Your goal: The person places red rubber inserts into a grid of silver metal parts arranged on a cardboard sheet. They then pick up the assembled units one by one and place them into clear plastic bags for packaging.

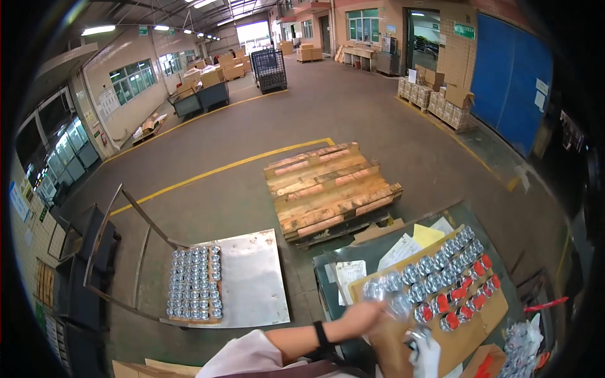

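Note:
My left hand (pixel 364 317), bare with a black band at the wrist, reaches over the near left edge of a cardboard sheet (pixel 482 321). It is smeared by motion, and a blurred shiny piece (pixel 398 307) shows at its fingertips; whether it grips that piece is unclear. My right hand (pixel 427 359), in a white glove, is closed around a small shiny metal part (pixel 416 337). Beyond both hands, rows of chrome-like round metal parts (pixel 444 258) stand on the cardboard. Nearer rows of similar parts carry red pieces (pixel 450 321).
Papers (pixel 400 250) lie on the dark green table (pixel 324 268). Beside its right edge sits a heap of plastic-wrapped metal parts (pixel 522 346). A flat metal cart (pixel 258 277) on the left bears more parts (pixel 192 283). A wooden pallet (pixel 328 183) stands beyond the table.

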Demonstrator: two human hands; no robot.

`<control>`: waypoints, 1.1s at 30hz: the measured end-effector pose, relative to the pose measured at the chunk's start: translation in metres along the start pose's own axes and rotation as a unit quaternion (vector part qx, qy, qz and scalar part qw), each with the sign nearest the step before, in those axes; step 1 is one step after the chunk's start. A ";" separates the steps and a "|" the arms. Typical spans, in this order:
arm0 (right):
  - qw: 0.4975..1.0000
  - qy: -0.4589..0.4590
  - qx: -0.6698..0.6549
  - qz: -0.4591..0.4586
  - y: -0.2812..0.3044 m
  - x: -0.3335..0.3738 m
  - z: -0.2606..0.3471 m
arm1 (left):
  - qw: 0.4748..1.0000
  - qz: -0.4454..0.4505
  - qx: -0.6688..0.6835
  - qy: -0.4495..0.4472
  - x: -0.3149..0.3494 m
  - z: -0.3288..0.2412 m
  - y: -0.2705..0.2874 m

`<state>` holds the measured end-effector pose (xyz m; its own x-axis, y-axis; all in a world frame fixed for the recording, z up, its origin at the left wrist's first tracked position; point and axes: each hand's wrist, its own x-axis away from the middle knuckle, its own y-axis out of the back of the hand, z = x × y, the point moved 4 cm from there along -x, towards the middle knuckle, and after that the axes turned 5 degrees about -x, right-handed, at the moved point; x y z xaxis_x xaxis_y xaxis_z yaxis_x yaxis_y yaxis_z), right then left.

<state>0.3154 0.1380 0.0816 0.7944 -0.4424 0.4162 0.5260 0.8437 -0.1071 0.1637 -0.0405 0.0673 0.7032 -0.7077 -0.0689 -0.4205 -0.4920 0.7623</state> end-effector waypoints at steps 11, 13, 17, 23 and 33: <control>0.737 0.313 0.593 -0.086 -0.015 0.047 -0.077 | 0.975 0.155 0.155 -0.035 -0.005 -0.006 -0.175; 0.715 0.111 0.688 -0.057 -0.009 0.018 -0.120 | 0.975 0.138 0.080 -0.153 0.009 -0.027 -0.151; 0.978 0.104 0.180 -0.029 0.041 -0.007 -0.144 | 0.953 0.059 0.122 -0.271 0.022 -0.066 -0.123; 0.970 0.129 0.198 0.054 0.016 0.011 -0.051 | 0.885 0.089 0.454 0.045 -0.014 -0.022 -0.100; 0.968 -0.034 -0.197 -0.150 0.031 0.012 -0.095 | 0.959 0.146 -0.004 -0.244 0.005 -0.049 -0.109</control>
<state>0.3702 0.1301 -0.0025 0.5738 -0.6169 0.5386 0.8153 0.4929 -0.3040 0.2408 0.0342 0.0156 0.2039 -0.9684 -0.1440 -0.5531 -0.2353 0.7992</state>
